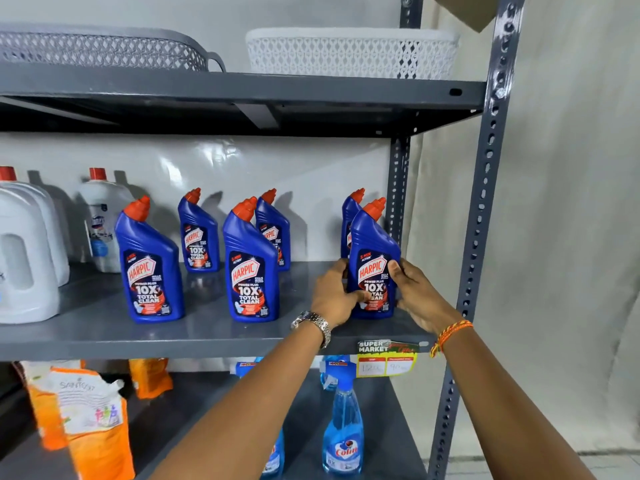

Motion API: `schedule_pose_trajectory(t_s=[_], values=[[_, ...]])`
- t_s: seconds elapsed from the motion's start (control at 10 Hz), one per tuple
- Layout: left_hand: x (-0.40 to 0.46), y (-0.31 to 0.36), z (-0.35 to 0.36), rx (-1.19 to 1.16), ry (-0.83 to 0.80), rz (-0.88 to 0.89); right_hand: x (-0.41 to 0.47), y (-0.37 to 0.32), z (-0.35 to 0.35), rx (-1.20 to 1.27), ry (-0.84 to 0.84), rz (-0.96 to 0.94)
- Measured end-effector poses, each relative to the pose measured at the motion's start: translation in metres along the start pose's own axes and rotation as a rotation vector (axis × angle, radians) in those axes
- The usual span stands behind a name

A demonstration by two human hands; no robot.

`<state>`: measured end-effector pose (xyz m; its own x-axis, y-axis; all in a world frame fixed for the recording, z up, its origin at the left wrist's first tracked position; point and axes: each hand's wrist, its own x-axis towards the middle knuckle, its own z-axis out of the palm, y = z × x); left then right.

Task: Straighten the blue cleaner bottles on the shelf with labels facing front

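Note:
Several blue cleaner bottles with red caps stand on the grey middle shelf (pixel 104 327). In the front row are a left bottle (pixel 149 265), a middle bottle (pixel 251 265) and a right bottle (pixel 372 251), all with labels facing me. Behind them stand further bottles: one at back left (pixel 198 233), one at back middle (pixel 275 230), and one at back right (pixel 348 216), mostly hidden. My left hand (pixel 334 296) and my right hand (pixel 414 292) grip the front right bottle from both sides near its base.
White jugs (pixel 27 251) with red caps stand at the shelf's left end. A grey basket (pixel 104 50) and a white basket (pixel 349 51) sit on the top shelf. Below are orange pouches (pixel 90 417) and a blue spray bottle (pixel 343 427). A perforated upright post (pixel 485 174) and a price tag (pixel 386 358) are at the right.

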<state>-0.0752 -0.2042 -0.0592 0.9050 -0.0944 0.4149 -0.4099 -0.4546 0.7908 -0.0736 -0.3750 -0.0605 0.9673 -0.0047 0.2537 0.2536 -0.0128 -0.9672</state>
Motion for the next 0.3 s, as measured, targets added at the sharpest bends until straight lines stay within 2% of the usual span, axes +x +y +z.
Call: schedule_pose_trajectory(t_s=[0.1, 0.2, 0.3], values=[[-0.004, 0.005, 0.001, 0.016, -0.035, 0.025, -0.003, -0.006, -0.003, 0.008, 0.021, 0.041], [-0.018, 0.007, -0.006, 0.062, 0.032, 0.151, -0.011, -0.015, 0.002, 0.006, 0.057, 0.034], [-0.031, 0.012, -0.045, 0.341, 0.409, 0.516, -0.030, -0.034, 0.015, -0.164, 0.305, -0.216]])
